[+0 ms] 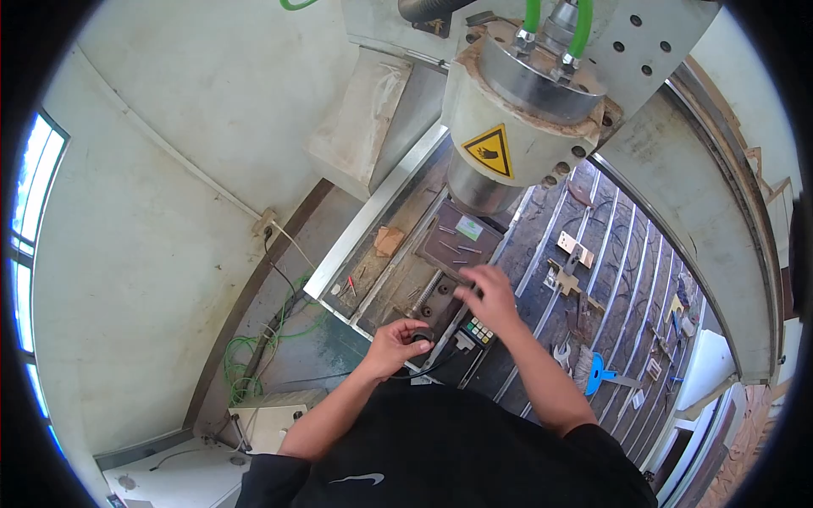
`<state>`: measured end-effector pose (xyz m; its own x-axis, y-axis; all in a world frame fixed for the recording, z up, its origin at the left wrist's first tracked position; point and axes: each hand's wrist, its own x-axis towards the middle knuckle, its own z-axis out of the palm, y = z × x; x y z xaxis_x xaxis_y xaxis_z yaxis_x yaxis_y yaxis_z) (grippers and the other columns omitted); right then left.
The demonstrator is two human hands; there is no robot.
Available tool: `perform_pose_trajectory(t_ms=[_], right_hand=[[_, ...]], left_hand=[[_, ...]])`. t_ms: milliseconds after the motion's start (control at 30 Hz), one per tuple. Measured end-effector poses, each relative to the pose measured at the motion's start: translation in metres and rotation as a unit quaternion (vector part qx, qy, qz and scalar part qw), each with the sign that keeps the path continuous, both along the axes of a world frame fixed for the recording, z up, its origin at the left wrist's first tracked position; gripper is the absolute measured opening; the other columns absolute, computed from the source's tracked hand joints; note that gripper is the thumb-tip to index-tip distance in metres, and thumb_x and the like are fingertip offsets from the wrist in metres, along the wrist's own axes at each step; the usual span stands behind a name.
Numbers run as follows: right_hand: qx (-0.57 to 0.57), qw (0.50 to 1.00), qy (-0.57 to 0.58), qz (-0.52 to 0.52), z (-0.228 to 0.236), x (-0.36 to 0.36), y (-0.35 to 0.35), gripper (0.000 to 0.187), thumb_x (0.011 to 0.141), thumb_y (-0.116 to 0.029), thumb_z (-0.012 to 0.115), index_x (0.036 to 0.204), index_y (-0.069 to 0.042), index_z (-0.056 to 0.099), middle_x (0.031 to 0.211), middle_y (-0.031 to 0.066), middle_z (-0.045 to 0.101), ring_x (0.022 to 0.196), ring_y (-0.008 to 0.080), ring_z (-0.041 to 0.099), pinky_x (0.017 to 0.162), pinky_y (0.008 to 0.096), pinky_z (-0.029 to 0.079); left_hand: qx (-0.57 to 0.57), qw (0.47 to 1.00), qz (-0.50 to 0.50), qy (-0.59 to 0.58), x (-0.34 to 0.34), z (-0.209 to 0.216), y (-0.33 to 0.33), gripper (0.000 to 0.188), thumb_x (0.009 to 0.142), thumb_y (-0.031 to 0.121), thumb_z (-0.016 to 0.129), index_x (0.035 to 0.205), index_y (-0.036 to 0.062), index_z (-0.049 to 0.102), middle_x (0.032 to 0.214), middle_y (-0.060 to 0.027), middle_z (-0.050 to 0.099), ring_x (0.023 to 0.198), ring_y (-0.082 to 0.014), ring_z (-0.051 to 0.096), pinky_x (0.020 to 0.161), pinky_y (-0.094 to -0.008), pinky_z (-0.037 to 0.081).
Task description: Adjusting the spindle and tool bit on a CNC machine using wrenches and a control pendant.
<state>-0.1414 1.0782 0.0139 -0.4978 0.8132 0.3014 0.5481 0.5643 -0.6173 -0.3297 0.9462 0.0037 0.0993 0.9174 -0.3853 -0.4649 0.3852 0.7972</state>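
Below the spindle housing (525, 110) of a router machine, seen from the head camera, both forearms enter from the lower edge and reach forward over the machine bed (610, 271). Left hand (394, 345): wrist bent inward, fingers curled down around a dark round knob (421, 341) at the near edge of the bed; the grip is clenched on this knob. Right hand (489, 296): palm down, fingers spread and slightly blurred, hovering just above a handheld keypad controller (474, 332) that lies between the two hands; the grip is released and holds nothing. A black cable (432, 366) runs from the controller under the left wrist. Ahead of the right hand lies a dark plate (461, 241) with small bits scattered on it, directly beneath the silver spindle body, whose casing carries a yellow triangular warning sign (491, 151). Green hoses (581, 25) rise from the spindle top. To the right, the slatted bed holds wooden clamps (576, 247), a wrench (563, 356) and a blue-handled brush (597, 372). To the left, tangled green wires (246, 356) lie on the floor beside the machine frame.
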Motion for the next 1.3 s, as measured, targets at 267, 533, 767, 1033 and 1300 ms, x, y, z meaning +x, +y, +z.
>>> perform_pose_trajectory(t_ms=[267,533,767,1033,1300], right_hand=[[0.043,0.996,-0.056,-0.053,-0.034,-0.013,0.036,0.010,0.074,-0.014,0.060,0.081,-0.007,0.059,0.083,0.0073,0.053,0.082,0.0263,0.050,0.071,0.0365,0.042],[-0.005,0.990,0.082,-0.111,-0.031,-0.019,0.008,0.012,0.078,-0.008,0.058,0.087,-0.004,0.051,0.082,0.0101,0.055,0.080,0.0269,0.053,0.069,0.0371,0.042],[-0.249,0.913,0.288,-0.148,-0.008,-0.011,0.001,0.011,0.081,-0.009,0.055,0.089,-0.002,0.051,0.084,0.0114,0.058,0.076,0.0262,0.057,0.067,0.0341,0.044],[0.029,0.994,-0.076,-0.069,-0.034,-0.009,0.090,0.006,0.073,-0.011,0.056,0.077,-0.011,0.060,0.078,0.0060,0.054,0.085,0.0235,0.051,0.070,0.0368,0.043],[-0.075,0.983,0.159,-0.056,0.017,-0.008,0.051,0.020,0.074,-0.016,0.061,0.091,-0.006,0.060,0.087,0.0106,0.057,0.087,0.0286,0.054,0.074,0.0403,0.044]], left_hand=[[-0.028,0.996,0.032,0.072,0.000,0.003,-0.005,0.039,0.071,-0.001,0.070,0.106,-0.0037,0.054,0.089,-0.0059,0.061,0.080,-0.0093,0.057,0.073,-0.0220,0.047],[-0.004,0.985,0.019,0.173,-0.006,0.005,0.018,0.034,0.076,0.004,0.066,0.106,-0.0022,0.051,0.089,-0.0070,0.059,0.078,-0.0109,0.056,0.068,-0.0226,0.047],[-0.050,0.997,0.002,-0.054,-0.004,0.036,0.064,0.026,0.090,0.015,0.045,0.113,0.0030,0.047,0.092,-0.0087,0.054,0.083,-0.0186,0.055,0.073,-0.0300,0.045],[-0.067,0.988,-0.057,-0.128,0.010,0.061,0.088,0.020,0.090,0.027,0.043,0.099,0.0096,0.048,0.079,-0.0069,0.049,0.051,-0.0126,0.044,0.045,-0.0231,0.035],[-0.037,0.983,-0.057,-0.168,0.009,0.063,0.093,0.032,0.086,0.040,0.040,0.096,0.0101,0.045,0.060,-0.0042,0.040,0.035,-0.0099,0.030,0.035,-0.0229,0.027]])
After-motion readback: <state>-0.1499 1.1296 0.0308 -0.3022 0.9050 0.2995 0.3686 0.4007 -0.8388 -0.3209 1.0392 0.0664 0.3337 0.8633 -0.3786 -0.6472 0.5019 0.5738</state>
